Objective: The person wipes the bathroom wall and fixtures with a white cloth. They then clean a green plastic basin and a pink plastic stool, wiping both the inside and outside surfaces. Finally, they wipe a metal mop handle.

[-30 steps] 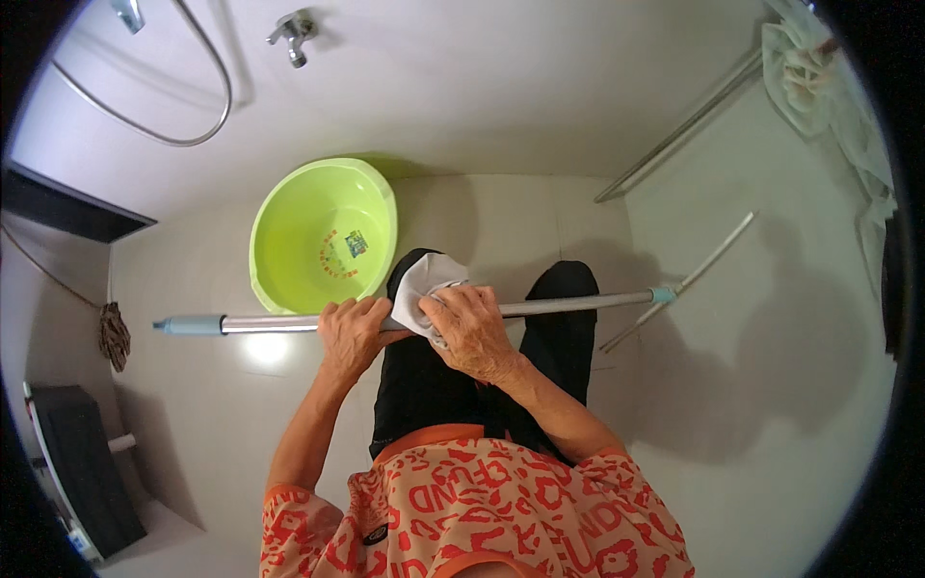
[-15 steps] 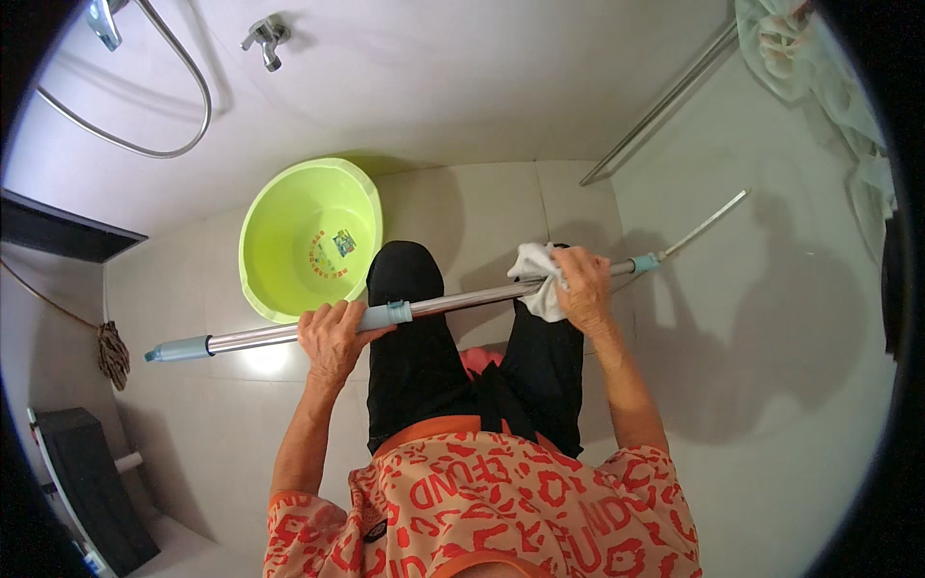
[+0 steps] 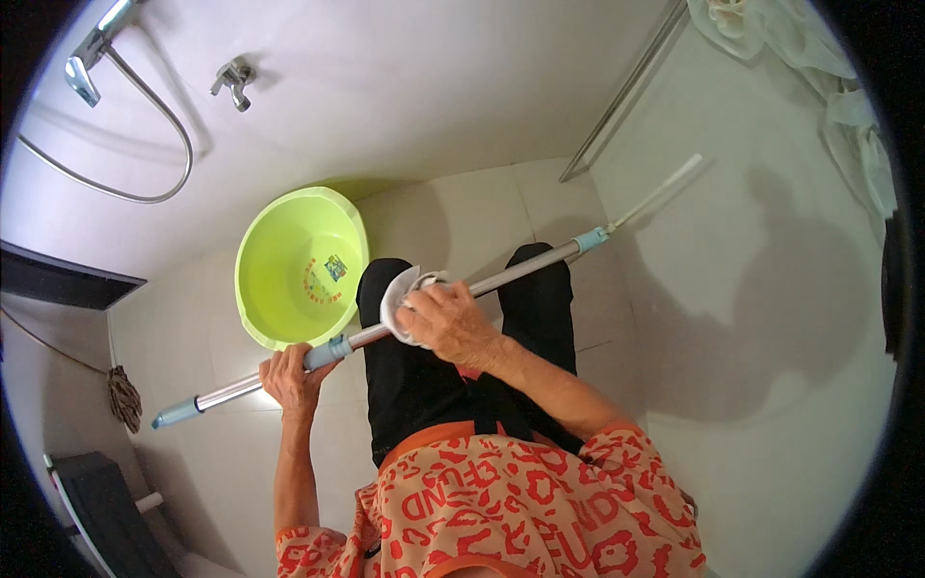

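A long silver mop pole (image 3: 525,267) with blue-grey plastic fittings lies slanted across my knees, its right end higher in the picture. From that end a thin whitish rod sticks out. My left hand (image 3: 292,376) is closed round the pole beside the middle fitting, left of my knees. With my right hand (image 3: 449,320) I grip a white cloth (image 3: 392,302) against the tube, above my left knee. The cloth bunches around the metal there, and my fingertips are partly buried in it.
A lime-green basin (image 3: 258,279) stands on the tiled floor by the wall, left of my knees. Above it are a wall tap (image 3: 234,83) and a shower hose (image 3: 173,125). A brown mop head (image 3: 123,397) and a black box-like object (image 3: 106,511) are at the left.
My right hand and the cloth have slid left along the pole, from my right knee to my left. The pole tilts more steeply, and my left hand has shifted slightly left and down.
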`<act>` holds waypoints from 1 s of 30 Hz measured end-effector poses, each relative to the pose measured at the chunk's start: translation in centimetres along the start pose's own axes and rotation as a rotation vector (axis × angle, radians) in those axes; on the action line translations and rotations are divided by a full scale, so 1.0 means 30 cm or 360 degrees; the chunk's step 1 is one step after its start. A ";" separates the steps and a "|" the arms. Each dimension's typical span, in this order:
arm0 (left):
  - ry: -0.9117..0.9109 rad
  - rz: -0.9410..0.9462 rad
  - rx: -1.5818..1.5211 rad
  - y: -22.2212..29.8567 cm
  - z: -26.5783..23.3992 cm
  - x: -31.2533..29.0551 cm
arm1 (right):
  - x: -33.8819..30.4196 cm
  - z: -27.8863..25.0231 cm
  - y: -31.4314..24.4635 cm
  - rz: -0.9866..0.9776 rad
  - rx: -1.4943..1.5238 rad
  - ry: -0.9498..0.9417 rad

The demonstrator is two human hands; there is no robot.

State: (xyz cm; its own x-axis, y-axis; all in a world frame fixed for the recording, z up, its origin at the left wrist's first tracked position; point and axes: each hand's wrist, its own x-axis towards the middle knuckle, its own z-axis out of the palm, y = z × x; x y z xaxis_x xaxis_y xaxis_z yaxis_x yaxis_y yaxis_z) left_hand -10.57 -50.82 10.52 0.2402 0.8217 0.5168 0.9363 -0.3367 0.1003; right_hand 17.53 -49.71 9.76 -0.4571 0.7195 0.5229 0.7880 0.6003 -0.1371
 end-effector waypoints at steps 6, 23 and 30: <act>0.0001 -0.0076 0.0081 -0.027 -0.027 -0.044 | -0.090 -0.108 0.279 0.0323 -0.0189 -0.0350; -0.0658 0.0515 -0.0220 0.412 0.219 0.250 | -0.090 -0.055 0.346 0.0755 -0.0150 -0.0123; -0.0809 0.0401 -0.0409 0.422 0.287 0.230 | -0.068 -0.042 0.193 0.0510 0.0367 -0.0017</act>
State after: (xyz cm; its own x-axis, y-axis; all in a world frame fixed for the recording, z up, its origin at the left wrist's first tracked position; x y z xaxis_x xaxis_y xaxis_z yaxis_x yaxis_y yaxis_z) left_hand 5.15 -45.47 8.04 0.5968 0.7975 0.0880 0.7586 -0.5966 0.2620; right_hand 23.54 -48.13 8.96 -0.2079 0.8861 0.4143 0.7788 0.4062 -0.4780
